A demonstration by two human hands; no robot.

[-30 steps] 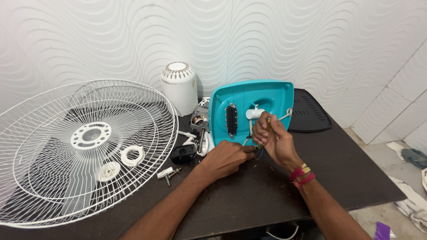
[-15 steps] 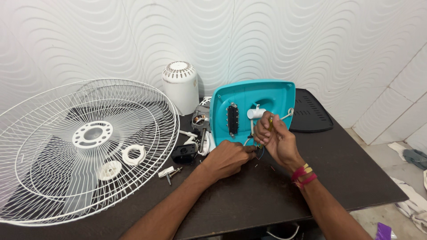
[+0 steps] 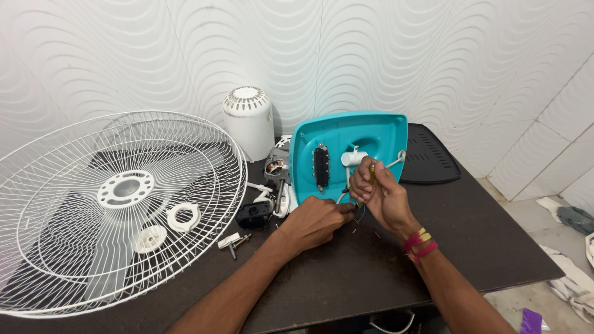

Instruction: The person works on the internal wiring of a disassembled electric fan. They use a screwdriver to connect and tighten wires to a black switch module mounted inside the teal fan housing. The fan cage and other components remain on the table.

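Note:
A teal plastic fan base cover [image 3: 371, 133] stands tilted on the dark table [image 3: 346, 272], its hollow inner side facing me. Inside it sit a black switch block [image 3: 321, 167] and a white cylindrical part [image 3: 354, 158]. My right hand [image 3: 377, 195] is closed around thin wires and a small yellowish piece in front of the cover. My left hand [image 3: 315, 219] rests on the table just below, its fingers pinching the lower ends of the same wires.
A large white wire fan guard [image 3: 117, 204] lies at the left, with white plastic rings [image 3: 184, 216] on it. A white motor housing [image 3: 249, 120] stands at the back. The fan motor [image 3: 277, 167], a black part [image 3: 253, 213], screws [image 3: 234, 242] and a black panel [image 3: 430, 158] lie nearby.
Both hands stay at the wires by the teal cover, with only slight finger movement. Nothing else has moved.

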